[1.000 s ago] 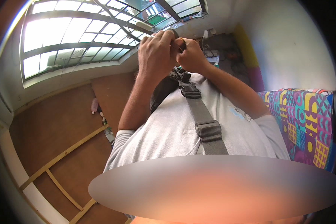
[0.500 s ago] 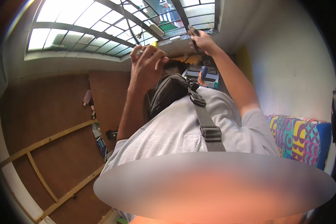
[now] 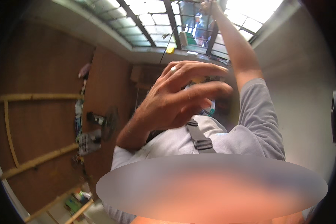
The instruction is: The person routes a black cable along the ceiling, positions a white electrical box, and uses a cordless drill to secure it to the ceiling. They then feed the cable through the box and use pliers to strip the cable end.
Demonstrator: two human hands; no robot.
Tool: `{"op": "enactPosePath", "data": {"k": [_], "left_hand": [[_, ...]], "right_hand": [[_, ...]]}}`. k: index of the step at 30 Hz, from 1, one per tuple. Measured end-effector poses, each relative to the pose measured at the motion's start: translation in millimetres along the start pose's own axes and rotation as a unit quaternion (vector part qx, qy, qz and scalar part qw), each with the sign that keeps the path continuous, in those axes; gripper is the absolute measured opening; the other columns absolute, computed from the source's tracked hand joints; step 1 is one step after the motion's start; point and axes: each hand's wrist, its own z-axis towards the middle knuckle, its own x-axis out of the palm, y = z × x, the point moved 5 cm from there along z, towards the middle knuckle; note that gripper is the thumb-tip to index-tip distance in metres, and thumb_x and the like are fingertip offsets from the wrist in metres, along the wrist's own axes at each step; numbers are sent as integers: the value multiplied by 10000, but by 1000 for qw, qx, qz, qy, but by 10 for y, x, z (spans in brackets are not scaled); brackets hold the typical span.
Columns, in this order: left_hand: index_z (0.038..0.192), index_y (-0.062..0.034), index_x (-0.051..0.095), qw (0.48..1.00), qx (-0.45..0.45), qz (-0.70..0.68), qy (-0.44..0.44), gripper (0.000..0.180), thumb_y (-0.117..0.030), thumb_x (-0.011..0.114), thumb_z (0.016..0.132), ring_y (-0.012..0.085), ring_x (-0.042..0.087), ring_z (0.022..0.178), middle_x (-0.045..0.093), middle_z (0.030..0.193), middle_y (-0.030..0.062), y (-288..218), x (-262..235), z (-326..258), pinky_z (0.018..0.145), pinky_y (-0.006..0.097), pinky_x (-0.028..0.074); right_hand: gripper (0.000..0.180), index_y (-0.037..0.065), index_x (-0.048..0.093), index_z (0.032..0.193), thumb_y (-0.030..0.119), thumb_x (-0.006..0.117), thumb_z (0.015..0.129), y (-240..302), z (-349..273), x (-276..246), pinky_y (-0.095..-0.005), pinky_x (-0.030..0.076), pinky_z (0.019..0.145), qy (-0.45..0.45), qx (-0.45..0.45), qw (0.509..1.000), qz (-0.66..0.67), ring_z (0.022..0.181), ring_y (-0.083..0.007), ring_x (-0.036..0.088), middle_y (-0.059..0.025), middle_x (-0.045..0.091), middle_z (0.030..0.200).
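My left hand, with a ring on one finger, is raised in front of my chest. Its fingers are bent but apart, and nothing shows in them. High up at the barred window, my right hand reaches out on a stretched arm. Its fingers look curled around something slim and dark, too blurred to name. Beneath that arm a metallic tool lies on the sill. A yellow object sits farther left, beside a thin dark cable.
Brown boards with wooden battens stand at the left. A pale wall rises at the right. A dark strap crosses my chest. Mixed items partly show behind my left hand.
My right hand has gone up to the window bars; the dark tool it held is no longer clearly visible. My left hand has moved right and nearer, its fingers extending. The view has turned.
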Motion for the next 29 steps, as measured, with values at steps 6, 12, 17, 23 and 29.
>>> {"op": "enactPosePath", "data": {"k": [6,12,17,23,29], "left_hand": [[1357,-182,652,976,170,-139,-14,365,-206,683,994,233,657,1065,689,1311,68,-538,-392,238,952,406,443],[1440,-151,565,939,174,-287,-74,389,-191,616,1057,201,653,916,697,1266,67,-326,-589,-125,866,383,422],[1407,-42,541,911,-99,-286,-281,386,-147,637,1048,206,665,912,691,1148,139,781,-829,-1224,796,359,505],[1369,-34,565,791,-498,-212,-284,310,-143,605,1080,137,626,938,676,1130,83,1598,-395,-2295,881,283,477],[1383,-30,554,891,-352,-256,-129,298,-108,589,1098,134,643,976,689,1148,80,2138,203,-1226,914,301,508]], "right_hand": [[402,-45,628,1102,350,650,1036,-21,-63,57,-384,608,702,23,-23,999,-32,786,-231,738,-152,712,924],[399,-7,680,948,378,638,1045,-384,-57,-215,-390,589,695,-7,-33,999,-1,718,-227,717,-107,703,816],[359,40,664,1089,385,562,1099,-1490,-1975,13,-468,566,785,-205,-107,970,-78,842,-333,731,-158,729,900],[422,-36,756,1131,351,676,984,-3757,-6490,990,-463,546,974,71,358,922,-128,1099,-399,732,-277,750,1135],[268,91,858,1013,285,822,832,-4107,-7477,719,-369,576,939,87,582,808,-42,1054,-291,785,-190,815,1033]]}}
